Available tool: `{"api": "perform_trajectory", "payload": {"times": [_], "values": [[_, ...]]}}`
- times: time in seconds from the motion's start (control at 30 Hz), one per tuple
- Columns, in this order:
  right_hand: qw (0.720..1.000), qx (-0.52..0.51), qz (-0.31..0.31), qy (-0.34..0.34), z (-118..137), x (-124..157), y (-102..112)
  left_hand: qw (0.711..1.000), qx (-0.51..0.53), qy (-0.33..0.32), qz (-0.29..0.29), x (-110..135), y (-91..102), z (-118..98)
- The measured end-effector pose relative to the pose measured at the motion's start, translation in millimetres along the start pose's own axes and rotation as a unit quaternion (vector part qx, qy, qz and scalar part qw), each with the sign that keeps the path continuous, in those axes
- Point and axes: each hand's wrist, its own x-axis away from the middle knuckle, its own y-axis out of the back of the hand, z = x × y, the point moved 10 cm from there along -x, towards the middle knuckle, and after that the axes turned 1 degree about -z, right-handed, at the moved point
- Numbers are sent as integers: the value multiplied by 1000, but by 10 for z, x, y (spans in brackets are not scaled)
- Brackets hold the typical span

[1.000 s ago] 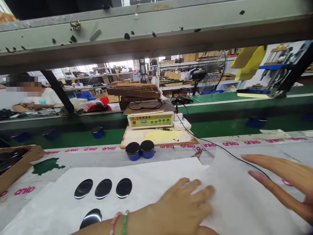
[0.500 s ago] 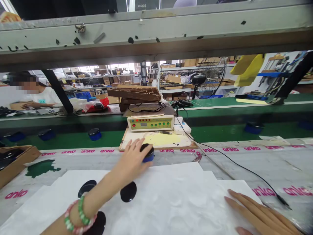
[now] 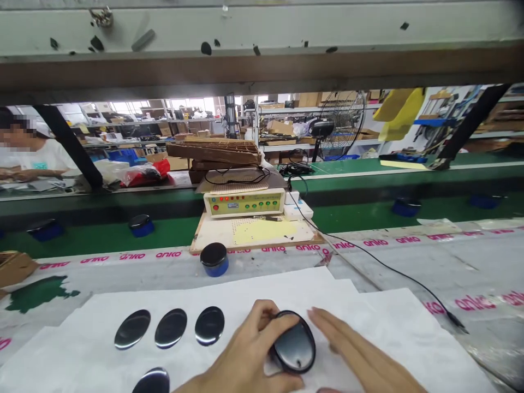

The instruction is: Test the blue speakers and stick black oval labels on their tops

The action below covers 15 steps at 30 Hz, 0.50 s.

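Observation:
My left hand (image 3: 254, 349) is closed around a round, black-rimmed piece (image 3: 295, 346) with a shiny, mirror-like face, low over the white paper sheets (image 3: 245, 292). Its thumb and fingers lie along the rim. Just right of the piece, my right hand (image 3: 356, 349) has its fingers stretched out; contact with the rim cannot be made out. Left of my hands, glossy black oval discs (image 3: 209, 326) lie in a row on the paper, and another disc (image 3: 152, 381) is cut off by the lower edge. Beyond them stands a blue container with a black lid (image 3: 214, 259).
A control box (image 3: 245, 203) sits on a board behind the sheets, with a black cable (image 3: 376, 251) running right. More blue containers (image 3: 141, 225) stand on the green belt (image 3: 102, 238). A metal beam (image 3: 262, 71) crosses above. A person (image 3: 33, 153) sits at far left.
My left hand has left the blue container and come back toward me, now gripping the black-rimmed piece. My right hand has moved left beside it. The view has shifted slightly right and down.

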Motion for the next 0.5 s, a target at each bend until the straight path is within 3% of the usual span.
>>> {"api": "perform_trajectory", "payload": {"times": [0.07, 0.2, 0.5], "values": [[999, -44, 29, -8, 197, -172, -70, 998, 55, 40, -8, 54, -95, 110], [993, -83, 60, -50, 286, -301, -185, 985, 149, 83, 6, 75, -176, 251], [997, -61, 22, -32, 447, -476, -195, 974, 155, 160, 49, 99, -250, 342]]}}
